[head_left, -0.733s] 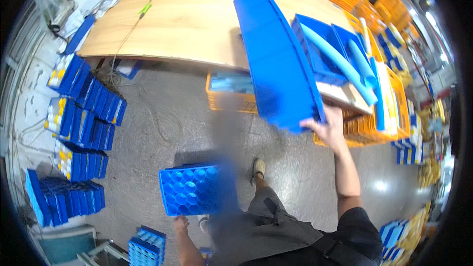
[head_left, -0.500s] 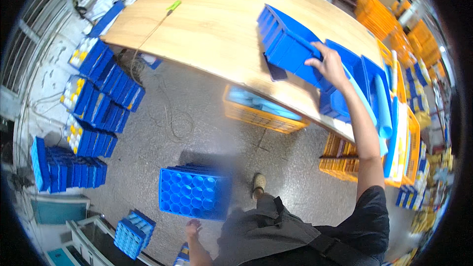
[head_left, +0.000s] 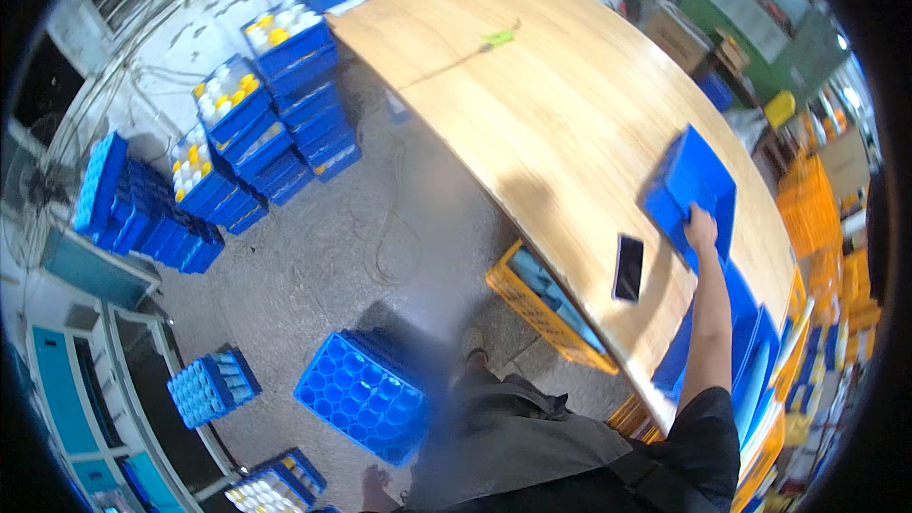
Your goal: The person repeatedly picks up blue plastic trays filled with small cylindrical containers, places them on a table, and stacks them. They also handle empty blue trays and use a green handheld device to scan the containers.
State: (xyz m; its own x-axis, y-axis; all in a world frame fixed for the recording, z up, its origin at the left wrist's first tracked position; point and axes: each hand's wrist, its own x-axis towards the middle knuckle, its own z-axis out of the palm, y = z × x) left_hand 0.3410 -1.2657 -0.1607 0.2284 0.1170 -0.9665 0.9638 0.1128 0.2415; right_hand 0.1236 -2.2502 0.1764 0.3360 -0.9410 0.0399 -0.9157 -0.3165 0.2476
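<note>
My right hand (head_left: 701, 228) is closed on the near wall of an open blue plastic bin (head_left: 692, 171), at the right part of the wooden table (head_left: 532, 85). Beside that bin, nearer the table's front edge, a dark phone (head_left: 628, 267) lies flat. Under my right forearm are more blue bins (head_left: 746, 299). Low in the picture my left hand (head_left: 377, 492) hangs by my apron, blurred and partly cut off, so its fingers are unclear. Closest to it is a blue crate with round cells (head_left: 361, 394) on the floor.
Blue crates holding white and yellow pieces (head_left: 228, 95) are stacked along the left wall. A yellow crate with light-blue contents (head_left: 546, 309) sits below the table edge. A small light-blue-topped crate (head_left: 214, 388) stands at lower left. A bright green item with a cord (head_left: 497, 39) lies on the table.
The view has turned to the right. My right hand has carried the blue bin away from the phone, which now shows fully. My left hand has dropped lower in the picture.
</note>
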